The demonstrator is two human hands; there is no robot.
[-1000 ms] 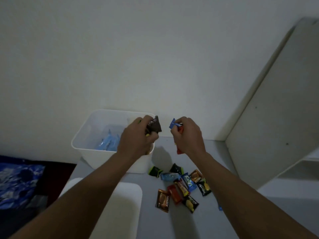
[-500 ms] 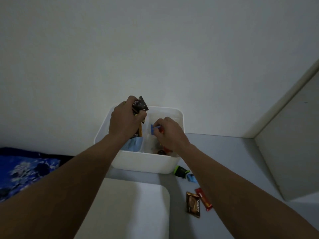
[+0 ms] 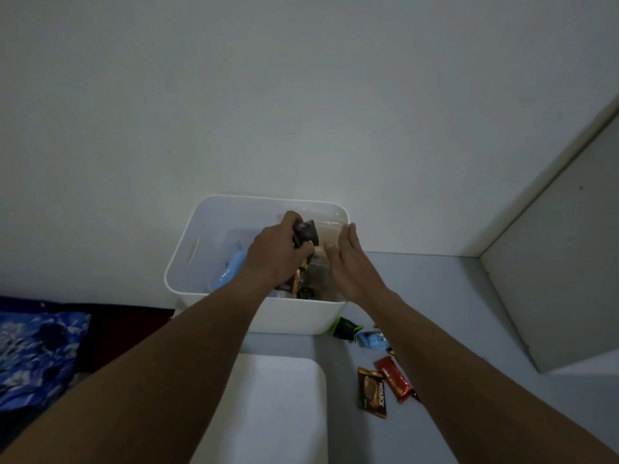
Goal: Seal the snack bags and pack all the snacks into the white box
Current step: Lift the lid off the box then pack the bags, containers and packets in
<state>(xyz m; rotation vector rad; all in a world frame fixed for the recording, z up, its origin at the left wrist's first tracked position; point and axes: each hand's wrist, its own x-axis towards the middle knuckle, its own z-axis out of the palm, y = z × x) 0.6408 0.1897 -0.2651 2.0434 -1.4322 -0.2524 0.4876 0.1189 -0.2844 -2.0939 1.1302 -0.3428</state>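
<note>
Four loose snacks are lying on the table (image 3: 435,296) just right of the white box (image 3: 294,316) and nearer to us: a green-edged packet (image 3: 343,329), a blue packet (image 3: 370,339), a red packet (image 3: 393,380) and a brown packet (image 3: 372,393). We are holding both hands over the open box. Our left hand (image 3: 278,252) is gripping a bunch of dark packets (image 3: 306,232), fingers curled round them, above the middle of the box. Our right hand (image 3: 351,266) is hovering just beside it with fingers straight and together, holding nothing. Inside the box a pale blue bag (image 3: 231,272) is lying at the left and a clear bag (image 3: 328,226) is standing at the far right; whether either is sealed we cannot tell. We are judging this to be the packing step, with the left hand's bunch about to go in. Next we are needing to loosen the left fingers low inside the box, then reach right and near for the four packets on the table. A white rounded panel (image 3: 278,413) is lying near us, in front of the box.
</note>
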